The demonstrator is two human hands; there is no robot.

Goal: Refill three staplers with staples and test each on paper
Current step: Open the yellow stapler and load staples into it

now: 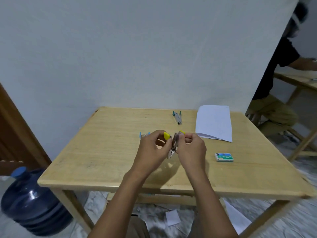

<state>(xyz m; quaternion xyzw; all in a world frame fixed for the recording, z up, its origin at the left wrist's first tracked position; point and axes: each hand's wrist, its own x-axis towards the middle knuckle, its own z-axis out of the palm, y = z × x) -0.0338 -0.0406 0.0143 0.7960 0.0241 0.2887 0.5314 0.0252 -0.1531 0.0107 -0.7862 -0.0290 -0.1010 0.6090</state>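
Both hands hold a small yellow stapler (172, 143) above the middle of the wooden table (106, 152). My left hand (151, 150) grips its yellow-tipped arm, and my right hand (191, 150) pinches the metal body; the stapler looks spread apart. A light-blue stapler (143, 134) lies just behind my left hand, partly hidden. A teal stapler (177, 117) rests near the table's far edge. White paper (214, 121) lies at the far right, one corner folded. A green staple box (224, 157) sits to the right of my hands.
A blue water jug (32, 201) stands on the floor at the left of the table. Paper scraps (172, 217) lie on the floor beneath it. Another person (281, 69) bends over a second table (298, 81) at the right. A white wall rises behind.
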